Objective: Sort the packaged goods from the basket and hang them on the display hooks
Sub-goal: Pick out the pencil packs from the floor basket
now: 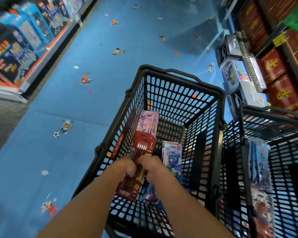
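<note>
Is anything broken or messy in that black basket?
Nothing looks broken. Packs just stand loosely tilted in the black plastic basket: a pink card pack, a blue sharpener pack. The left hand and right hand hold a red pencil pack.

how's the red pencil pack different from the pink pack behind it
The red pencil pack is dark red, pencils showing; the pink pack is pale pink with cartoon print. The left hand and right hand grip the red pencil pack; no hand visibly touches the pink pack. The red one covers the pink one's lower end. Both are flat packs over the basket.
</note>
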`<state>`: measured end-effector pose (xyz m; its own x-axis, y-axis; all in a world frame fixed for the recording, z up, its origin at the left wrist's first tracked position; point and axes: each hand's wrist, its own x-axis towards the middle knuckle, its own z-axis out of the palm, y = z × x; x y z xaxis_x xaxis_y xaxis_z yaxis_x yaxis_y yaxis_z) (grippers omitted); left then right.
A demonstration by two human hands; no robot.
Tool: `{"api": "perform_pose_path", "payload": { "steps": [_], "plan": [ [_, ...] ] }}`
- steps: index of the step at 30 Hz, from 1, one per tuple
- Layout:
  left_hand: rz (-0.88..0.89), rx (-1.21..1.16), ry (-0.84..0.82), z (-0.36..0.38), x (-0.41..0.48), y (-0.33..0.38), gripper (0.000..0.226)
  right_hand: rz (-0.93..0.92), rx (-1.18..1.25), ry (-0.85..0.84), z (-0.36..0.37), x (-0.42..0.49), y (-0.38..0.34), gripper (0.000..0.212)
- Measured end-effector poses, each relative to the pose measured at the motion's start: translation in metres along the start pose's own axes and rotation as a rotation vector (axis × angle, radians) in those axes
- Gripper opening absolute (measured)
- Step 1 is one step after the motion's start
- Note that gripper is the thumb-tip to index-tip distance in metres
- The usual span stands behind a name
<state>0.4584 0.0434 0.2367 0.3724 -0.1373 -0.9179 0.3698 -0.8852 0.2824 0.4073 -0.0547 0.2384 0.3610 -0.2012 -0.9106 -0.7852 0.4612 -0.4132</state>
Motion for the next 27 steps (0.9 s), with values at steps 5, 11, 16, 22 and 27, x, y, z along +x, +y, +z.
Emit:
{"api": "perform_pose_path", "payload": {
  "steps": [5, 11, 16, 22, 27],
  "plan": [
    [0.002, -0.061, -0.029, 0.004, -0.065, 0.017, 0.019, -0.064, -0.105, 0.017, -0.012, -0.031, -0.003, 0.010],
    [0.072, 0.047, 0.144, 0.008, -0.119, 0.010, 0.054, -0.301, -0.298, -0.039, -0.043, -0.105, 0.000, 0.021],
    [0.282, -0.104, 0.333, 0.032, -0.197, -0.001, 0.056, -0.608, -0.436, -0.018, -0.077, -0.180, 0.017, 0.038],
    [0.448, -0.176, 0.409, 0.091, -0.300, -0.026, 0.018, -0.836, -0.661, -0.124, -0.150, -0.274, 0.060, 0.048],
    [0.405, -0.159, 0.187, 0.152, -0.360, -0.040, 0.005, -0.733, -0.787, -0.403, -0.217, -0.337, 0.105, 0.026]
  ]
}}
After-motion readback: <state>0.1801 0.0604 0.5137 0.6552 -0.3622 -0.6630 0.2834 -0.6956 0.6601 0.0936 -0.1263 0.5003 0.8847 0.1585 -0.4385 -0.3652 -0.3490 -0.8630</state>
